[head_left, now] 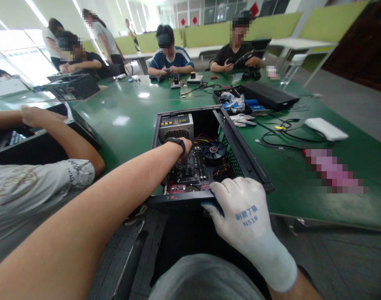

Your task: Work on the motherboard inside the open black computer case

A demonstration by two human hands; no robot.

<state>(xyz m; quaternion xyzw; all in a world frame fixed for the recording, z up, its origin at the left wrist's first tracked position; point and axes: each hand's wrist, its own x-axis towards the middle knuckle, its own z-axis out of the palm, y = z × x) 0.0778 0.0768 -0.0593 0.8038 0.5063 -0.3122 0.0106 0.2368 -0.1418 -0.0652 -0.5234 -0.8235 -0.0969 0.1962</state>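
Note:
A black computer case (246, 166) lies open on the near edge of the green table, its inside facing up. My bare left hand (186, 146), with a black band at the wrist, reaches down into it beside the power supply (178, 125). Its fingers are hidden, so I cannot see what they touch. Below that hand is the motherboard (190, 168), with a round black cooling fan (214, 151) to the right. My right hand (243, 208), in a white glove, grips the case's near edge, fingers over the rim and thumb underneath.
To the left, a person's arms (74, 141) work in another case (84, 129). Right of my case lie white gloves (242, 120), black cables (271, 133), a white pouch-like item (326, 129) and a black tray (265, 98). Several people sit or stand across the green table (128, 98).

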